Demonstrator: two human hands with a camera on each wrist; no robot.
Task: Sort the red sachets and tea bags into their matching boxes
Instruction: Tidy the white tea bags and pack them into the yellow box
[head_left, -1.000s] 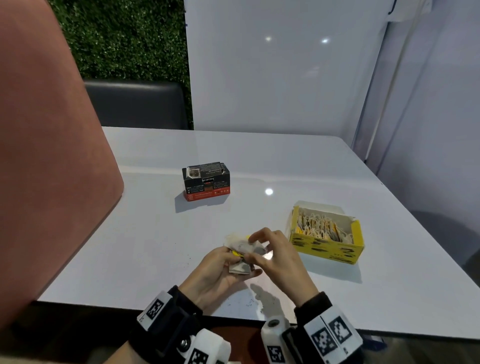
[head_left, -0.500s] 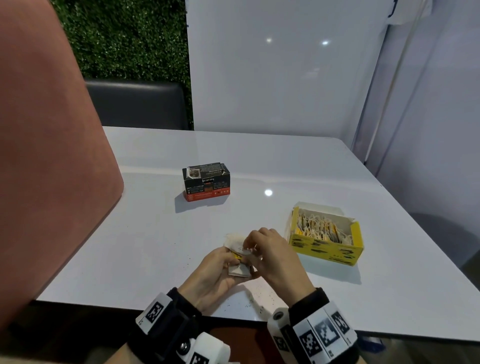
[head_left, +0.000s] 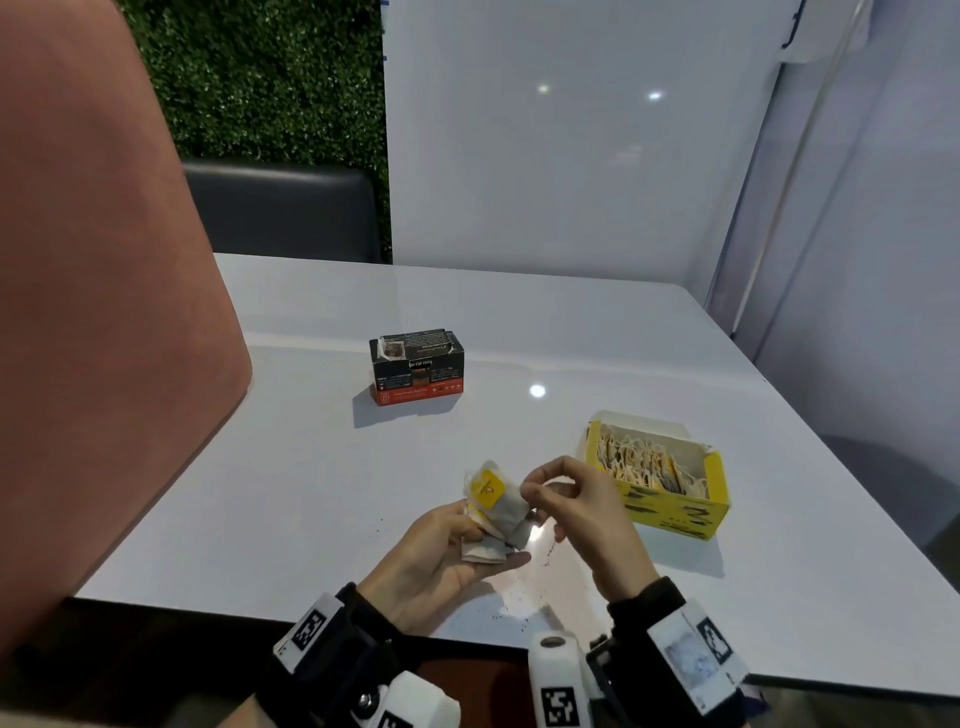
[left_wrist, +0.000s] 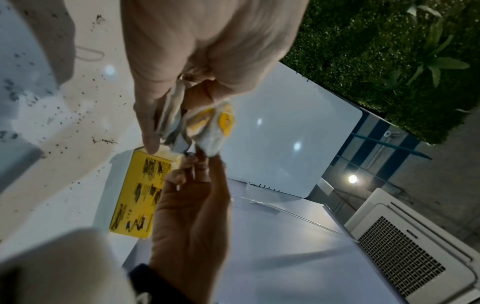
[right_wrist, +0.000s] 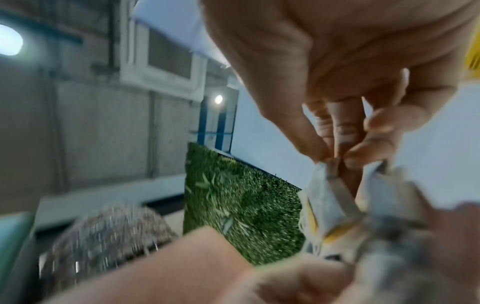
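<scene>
My left hand (head_left: 447, 545) grips a small bunch of white tea bags (head_left: 493, 512) with yellow tags, held just above the table's near edge. My right hand (head_left: 543, 491) pinches the right edge of the top tea bag with thumb and fingertips (right_wrist: 322, 152); the left wrist view shows the same pinch under the tea bags (left_wrist: 207, 127). The open yellow box (head_left: 670, 512), filled with tea bags, stands just right of my right hand. The black and red box (head_left: 415, 369) stands further back at the middle of the table. No red sachet shows.
Dark tea crumbs (head_left: 545, 556) lie scattered on the white table (head_left: 311, 467) under my hands. A pink padded surface (head_left: 93, 312) fills the left side. A dark chair back (head_left: 280, 213) and white panels stand behind the table.
My right hand has slid right off the bunch and now pinches the top tea bag's edge, uncovering its yellow tag. The left hand has held nearly still.
</scene>
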